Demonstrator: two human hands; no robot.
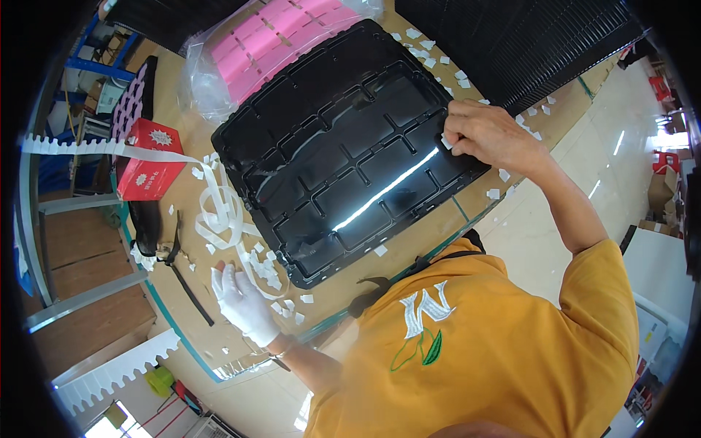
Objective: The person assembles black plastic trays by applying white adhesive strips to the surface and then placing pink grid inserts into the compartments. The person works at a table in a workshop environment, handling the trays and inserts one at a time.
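Observation:
A glossy black plastic tray [343, 157] with moulded ridges lies at a slant on the table before me. My right hand [493, 135], bare, is at the tray's right edge. Its thumb and fingers are closed on a small white piece [447, 141] against the rim. Over the table's near left side is my left hand [244, 303] in a white glove, fingers drawn together; whatever is between the fingertips is too small to make out. Beside it are loose white scraps [266, 270] and a tangled white strip [219, 215].
Pink sheets [274, 44] in clear plastic film lie behind the tray. A red box [152, 160] stands at the left. Black ribbed panels [518, 44] are at the far right. A black strap [191, 292] lies near the table's left edge, and more white scraps are scattered about.

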